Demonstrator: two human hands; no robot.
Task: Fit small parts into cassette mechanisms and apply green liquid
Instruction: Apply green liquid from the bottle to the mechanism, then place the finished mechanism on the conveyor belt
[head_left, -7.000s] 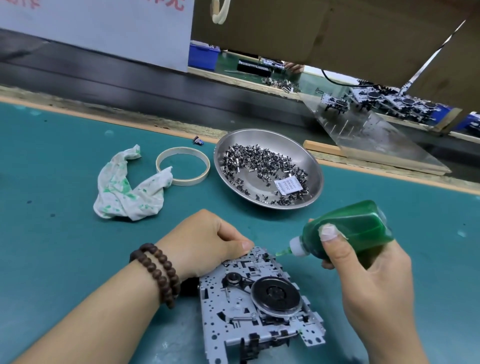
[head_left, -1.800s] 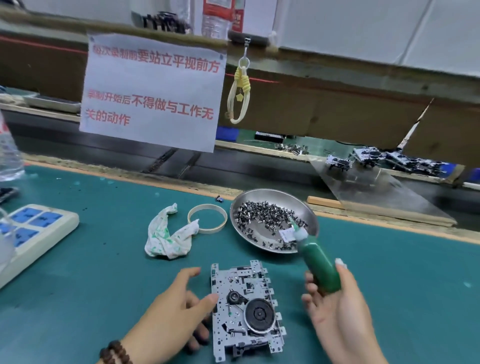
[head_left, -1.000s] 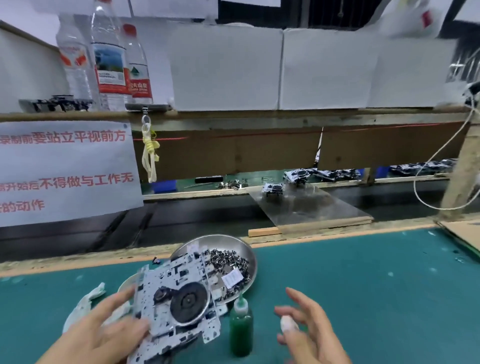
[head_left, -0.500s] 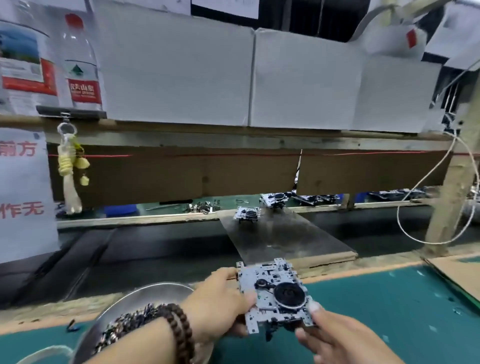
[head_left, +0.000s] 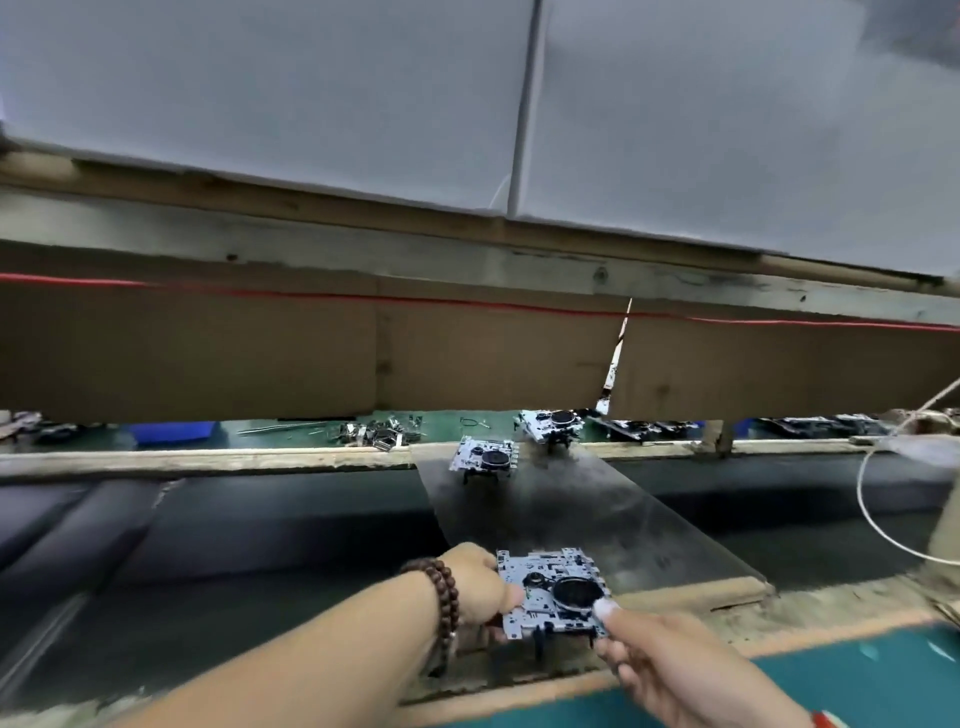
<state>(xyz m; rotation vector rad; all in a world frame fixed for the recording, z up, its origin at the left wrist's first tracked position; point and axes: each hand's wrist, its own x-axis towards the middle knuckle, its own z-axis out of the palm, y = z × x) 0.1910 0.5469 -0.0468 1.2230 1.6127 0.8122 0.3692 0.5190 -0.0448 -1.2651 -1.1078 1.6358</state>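
Observation:
A silver cassette mechanism (head_left: 550, 592) with a black round wheel is held flat between both hands, at the near end of a clear sloping plate (head_left: 597, 519). My left hand (head_left: 480, 584), with a bead bracelet on the wrist, grips its left edge. My right hand (head_left: 670, 665) pinches its right front corner with the thumb on top. Two more mechanisms rest further up: one (head_left: 483, 457) on the plate, another (head_left: 553, 423) at its far end. The green bottle and the bowl of parts are out of view.
A dark conveyor belt (head_left: 260, 530) runs crosswise under the plate. A brown cardboard wall (head_left: 467, 353) with a red wire hangs low over the far bench. A white cable (head_left: 872, 519) loops at the right. The green mat (head_left: 857, 680) edge shows at bottom right.
The view has swung up and forward. Both hands have carried the mechanism away from the mat and out over the belt, to the near end of the clear plate.

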